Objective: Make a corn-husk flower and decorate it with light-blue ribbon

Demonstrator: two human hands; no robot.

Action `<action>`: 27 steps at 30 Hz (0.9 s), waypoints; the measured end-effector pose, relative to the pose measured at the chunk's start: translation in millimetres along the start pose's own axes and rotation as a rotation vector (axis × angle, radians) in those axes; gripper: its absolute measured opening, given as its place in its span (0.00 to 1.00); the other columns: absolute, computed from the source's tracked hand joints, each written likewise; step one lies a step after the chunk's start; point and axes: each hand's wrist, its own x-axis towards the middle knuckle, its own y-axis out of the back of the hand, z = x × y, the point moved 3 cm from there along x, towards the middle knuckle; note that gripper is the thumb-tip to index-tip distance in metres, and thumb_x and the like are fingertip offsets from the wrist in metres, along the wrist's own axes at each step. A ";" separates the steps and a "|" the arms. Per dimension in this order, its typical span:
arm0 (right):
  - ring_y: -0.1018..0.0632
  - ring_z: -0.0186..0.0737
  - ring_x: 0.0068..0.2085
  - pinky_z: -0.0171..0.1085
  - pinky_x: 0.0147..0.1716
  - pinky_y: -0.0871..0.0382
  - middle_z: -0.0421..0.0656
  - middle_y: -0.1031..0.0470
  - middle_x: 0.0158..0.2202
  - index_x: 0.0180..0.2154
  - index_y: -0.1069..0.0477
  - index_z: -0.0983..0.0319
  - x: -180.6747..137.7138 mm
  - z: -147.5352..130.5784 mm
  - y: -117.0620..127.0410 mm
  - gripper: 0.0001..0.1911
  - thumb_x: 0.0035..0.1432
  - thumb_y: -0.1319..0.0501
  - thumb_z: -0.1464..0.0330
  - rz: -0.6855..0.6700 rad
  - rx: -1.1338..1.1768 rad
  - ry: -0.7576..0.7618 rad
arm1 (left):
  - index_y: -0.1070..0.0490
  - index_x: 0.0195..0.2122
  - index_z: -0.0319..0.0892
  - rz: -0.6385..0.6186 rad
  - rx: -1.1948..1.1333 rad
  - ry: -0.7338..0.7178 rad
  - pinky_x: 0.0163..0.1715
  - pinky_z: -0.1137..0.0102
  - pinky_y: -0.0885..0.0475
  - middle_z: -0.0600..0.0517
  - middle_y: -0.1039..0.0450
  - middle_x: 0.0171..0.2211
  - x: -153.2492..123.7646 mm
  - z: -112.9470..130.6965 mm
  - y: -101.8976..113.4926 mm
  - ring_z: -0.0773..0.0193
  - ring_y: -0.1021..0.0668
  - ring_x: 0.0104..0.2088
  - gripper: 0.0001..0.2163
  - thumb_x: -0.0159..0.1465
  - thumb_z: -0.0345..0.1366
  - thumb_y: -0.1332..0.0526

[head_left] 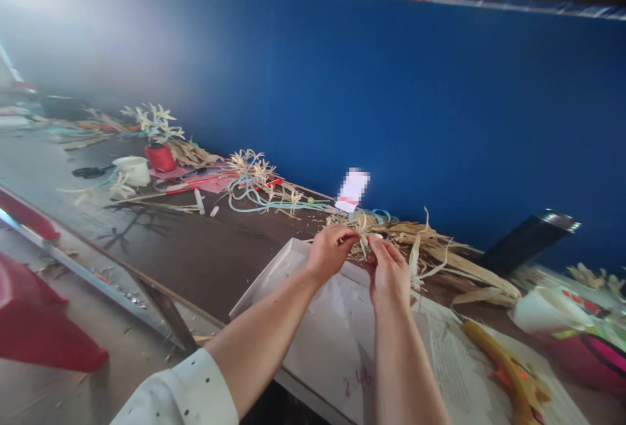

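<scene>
Pale flower piece [363,225]: fine fingertip work

Location: between both hands, above the far end of the white box [288,263]. Left hand [334,250] pinched on the piece; right hand [391,271] pinched on it just beside. Step, as I judge it: shaping or joining the thin parts. Next move calls for one hand steadying, the other adjusting lightly; dry fibre could tear. Yellow glue gun [490,347] lies unheld, to the right.

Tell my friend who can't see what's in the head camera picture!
A person's two hands pinch a small pale plant-like piece near a shallow white box. Nearby lie dried husks, pale flowers and a yellow tool; a blue wall stands behind the brown table.
</scene>
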 end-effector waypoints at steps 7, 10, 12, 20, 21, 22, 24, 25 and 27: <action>0.40 0.26 0.18 0.27 0.15 0.49 0.34 0.37 0.16 0.28 0.27 0.62 -1.4 -1.0 -0.1 0.13 0.38 0.32 0.62 0.032 -0.005 -0.033 | 0.26 0.29 0.42 0.024 -0.030 -0.020 0.35 0.73 0.32 0.53 0.26 0.29 0.8 0.0 -0.3 0.68 0.26 0.32 0.03 0.56 0.31 0.39; 0.41 0.26 0.17 0.28 0.15 0.50 0.34 0.36 0.16 0.28 0.27 0.62 -2.6 -0.8 -2.0 0.15 0.37 0.31 0.61 0.027 -0.006 -0.050 | 0.26 0.29 0.42 0.037 -0.033 0.000 0.36 0.73 0.32 0.53 0.26 0.29 0.6 0.2 0.2 0.68 0.26 0.32 0.03 0.56 0.32 0.39; 0.40 0.26 0.17 0.28 0.15 0.50 0.34 0.35 0.17 0.29 0.27 0.63 -2.7 -0.6 -2.6 0.17 0.36 0.31 0.60 0.023 -0.017 -0.050 | 0.26 0.29 0.43 0.050 -0.043 0.028 0.35 0.74 0.32 0.53 0.26 0.30 0.4 -0.3 0.7 0.68 0.26 0.33 0.03 0.56 0.32 0.40; 0.38 0.26 0.18 0.28 0.14 0.47 0.35 0.33 0.21 0.29 0.32 0.61 7.6 -8.3 20.7 0.19 0.38 0.32 0.56 0.314 0.039 0.183 | 0.27 0.30 0.41 0.076 -0.055 0.146 0.33 0.75 0.32 0.53 0.27 0.29 0.6 -6.3 2.9 0.69 0.27 0.31 0.04 0.57 0.34 0.41; 0.39 0.26 0.18 0.28 0.14 0.47 0.35 0.33 0.21 0.28 0.32 0.61 8.1 -9.7 21.6 0.19 0.38 0.32 0.56 0.313 0.040 0.207 | 0.27 0.29 0.41 0.083 -0.054 0.156 0.32 0.75 0.32 0.52 0.27 0.29 0.6 -7.4 3.1 0.69 0.27 0.30 0.04 0.57 0.34 0.41; 0.39 0.26 0.18 0.28 0.15 0.47 0.36 0.33 0.21 0.28 0.31 0.62 7.9 -11.2 21.2 0.19 0.38 0.32 0.56 0.292 0.023 0.231 | 0.27 0.29 0.41 0.088 -0.054 0.167 0.32 0.75 0.32 0.52 0.27 0.29 0.7 -8.5 3.2 0.69 0.27 0.30 0.04 0.57 0.33 0.41; 0.39 0.26 0.18 0.29 0.15 0.47 0.37 0.32 0.20 0.29 0.29 0.63 6.1 -13.7 17.4 0.19 0.38 0.31 0.56 0.216 -0.062 0.257 | 0.27 0.29 0.40 0.101 -0.057 0.189 0.32 0.75 0.32 0.52 0.27 0.29 0.6 -10.7 3.4 0.69 0.27 0.30 0.04 0.56 0.33 0.40; 0.39 0.27 0.18 0.29 0.15 0.47 0.37 0.31 0.20 0.29 0.27 0.63 5.0 -14.3 15.3 0.19 0.38 0.31 0.56 0.179 -0.121 0.253 | 0.27 0.30 0.40 0.107 -0.060 0.199 0.32 0.75 0.32 0.52 0.27 0.29 0.5 -11.7 3.4 0.69 0.27 0.30 0.04 0.56 0.33 0.40; 0.38 0.27 0.18 0.30 0.15 0.46 0.39 0.30 0.20 0.30 0.26 0.64 3.7 -14.3 13.2 0.20 0.38 0.32 0.55 0.134 -0.233 0.225 | 0.27 0.31 0.40 0.112 -0.066 0.215 0.32 0.75 0.32 0.52 0.27 0.30 0.2 -13.2 3.5 0.69 0.27 0.30 0.04 0.56 0.33 0.40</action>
